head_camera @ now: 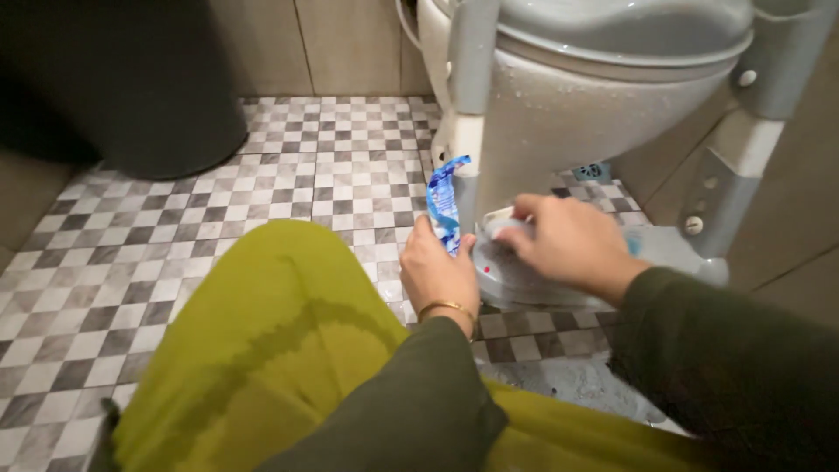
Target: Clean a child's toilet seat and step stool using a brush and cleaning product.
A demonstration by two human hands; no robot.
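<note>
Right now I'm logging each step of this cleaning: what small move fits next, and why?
Probably keep rubbing the grey footrest by the toilet base. The right hand presses a small white pad on it, while the left hand pinches a blue packet upright, clear of it.

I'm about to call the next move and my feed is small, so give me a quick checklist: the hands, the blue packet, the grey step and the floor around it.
1. Left hand has the blue packet: ok, pinched at its lower end, packet standing upright.
2. Packet opened: cannot tell, the top looks crumpled but no tear is clear.
3. Right hand on its work: ok, fingers press a small white thing against the grey step.
4. What the white thing is: cannot tell, mostly covered.
5. Step in place: ok, flat on the floor at the foot of the toilet.
6. Checkered floor dry: not ok, a wet-looking patch lies by the knee.
</note>
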